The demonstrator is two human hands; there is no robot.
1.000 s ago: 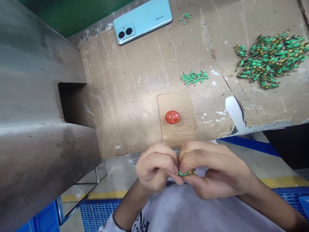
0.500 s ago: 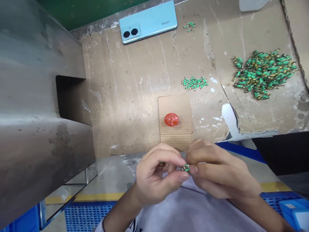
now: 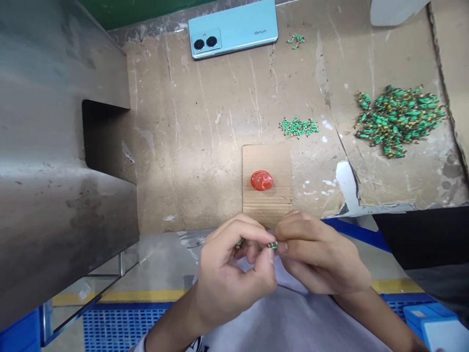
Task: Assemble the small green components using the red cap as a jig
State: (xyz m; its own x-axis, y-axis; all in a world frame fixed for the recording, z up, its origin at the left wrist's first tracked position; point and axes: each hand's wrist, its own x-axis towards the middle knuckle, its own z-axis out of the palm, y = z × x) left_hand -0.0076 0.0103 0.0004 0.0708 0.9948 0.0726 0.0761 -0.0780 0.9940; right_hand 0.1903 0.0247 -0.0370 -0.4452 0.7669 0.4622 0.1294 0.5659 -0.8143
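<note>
Between the thumb and index finger of my left hand (image 3: pixel 234 269) is a small green piece (image 3: pixel 272 245) with dark and yellowish bands. More green bits (image 3: pixel 239 243) are tucked among that hand's curled fingers, partly hidden. My right hand (image 3: pixel 322 254) is closed, its thumb and fingertips pinching at the right end of the same piece; anything else inside it is hidden. Just beyond my hands, a shallow red dish (image 3: pixel 262 180) with something glossy in it sits on a cardboard square (image 3: pixel 267 155).
A heap of green-and-yellow pieces (image 3: pixel 401 120) lies at the right. Nearer the middle are a smaller pile of green bits (image 3: pixel 299 127) and a few scraps (image 3: pixel 295 41). A light-blue phone (image 3: pixel 234 29) lies at the back. A metal housing (image 3: pixel 54 171) stands left.
Both hands have shifted slightly left and up in view, still together at the small green piece. The view itself has moved a little; the things on the table look unchanged.
</note>
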